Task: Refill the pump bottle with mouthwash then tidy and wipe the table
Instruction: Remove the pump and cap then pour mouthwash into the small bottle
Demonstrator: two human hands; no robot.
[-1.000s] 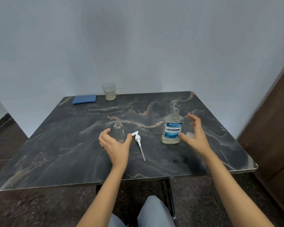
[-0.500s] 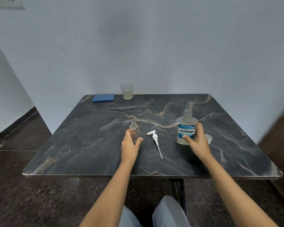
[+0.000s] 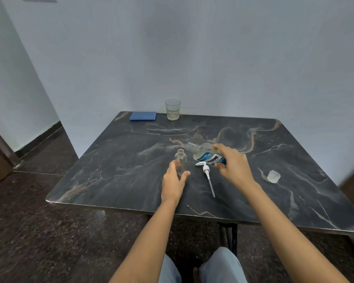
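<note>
On the dark worktop point(image 3: 114, 172), left hand point(image 3: 173, 180) clasps the pump bottle point(image 3: 180, 161); right hand point(image 3: 234, 165), clamped on the tilted mouthwash bottle point(image 3: 205, 154), should pour slowly, mouths aligned.

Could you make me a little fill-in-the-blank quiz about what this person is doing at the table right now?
1. The right hand tilts the mouthwash bottle toward the small clear bottle, which the ____ hand steadies.
2. The white pump lies flat on the table, ____ the two hands.
3. The folded cloth at the table's far edge is ____ in colour.
4. The drinking glass stands just to the ____ of that cloth.

Missing words: left; between; blue; right
</note>
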